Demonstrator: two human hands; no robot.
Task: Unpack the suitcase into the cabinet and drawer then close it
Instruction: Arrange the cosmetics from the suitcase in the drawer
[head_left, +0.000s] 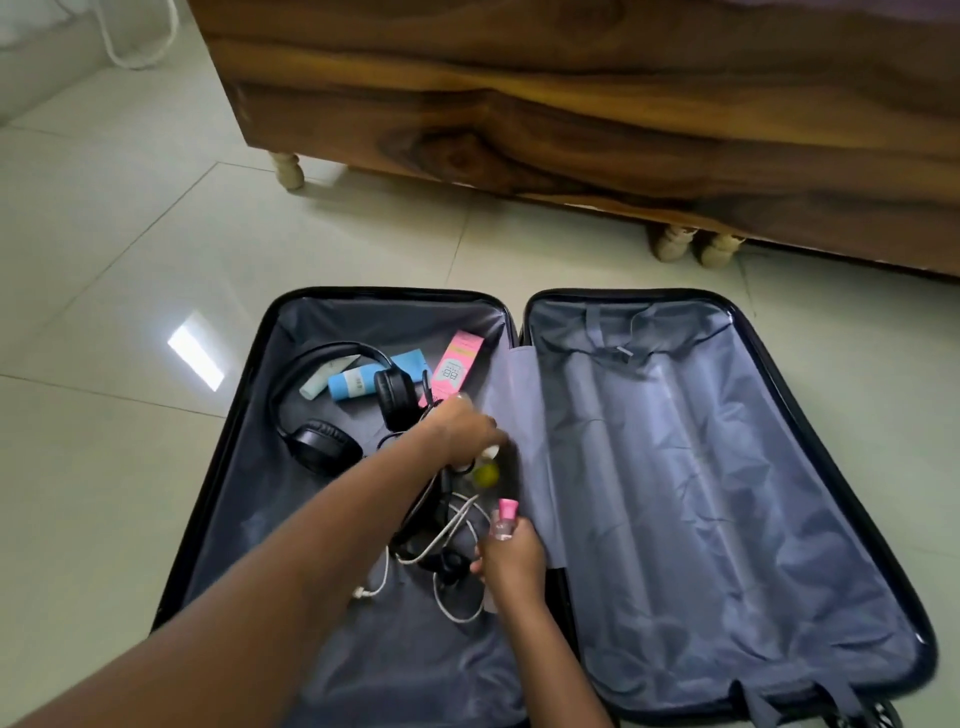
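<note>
A black suitcase (753, 332) lies open flat on the floor, lined in grey fabric. Its left half holds black headphones (322, 441), a blue-capped tube (350, 385), a pink box (458, 368) and tangled black and white cables (441, 540). My left hand (462, 431) reaches into that half and grips a small bottle with a yellow-green end (485, 470). My right hand (511, 558) holds a small clear bottle with a pink cap (506, 514) near the hinge. The right half holds nothing but its lining and straps.
A dark wooden cabinet (571, 104) on short pale legs stands just beyond the suitcase. Pale glossy floor tiles (130, 312) surround the case. A white cord (135, 52) hangs at the far left.
</note>
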